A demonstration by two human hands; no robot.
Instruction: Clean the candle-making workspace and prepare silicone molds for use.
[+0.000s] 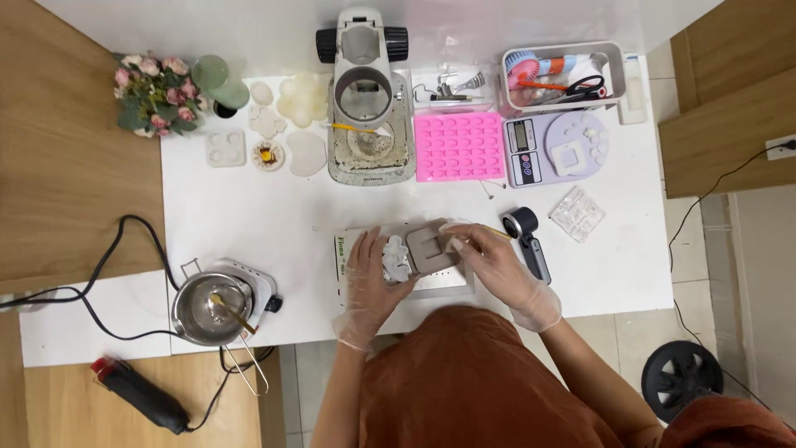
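Both gloved hands work at the near middle of the white surface (249, 224), over a flat white tray (448, 282) with a card beside it. The left hand (371, 278) lies spread at about 9 o'clock of the tray's middle, its fingertips pressing on a white flower-shaped mould (396, 257); it steadies the piece by touch and does not clench round it. Just beside the mould, at its 3 o'clock, lies a grey square mould (431, 247), touching or nearly so. The right hand (496, 264) comes in from 4 o'clock and pinches a thin yellow-handled stick (496, 233), whose long axis runs roughly 9 to 3 o'clock; the tip end, hidden by the fingers, points towards the grey mould. The right hand is thus the nearer to the grey mould, the left to the white one.

At 3 o'clock of the right hand lies a black handheld tool (529, 236). Farther off at 12 o'clock stand a pink silicone mould (458, 147), a lilac scale (555, 148) and a grey stand (369, 99). At 8 o'clock a metal pot (209, 309) sits on a small hotplate.
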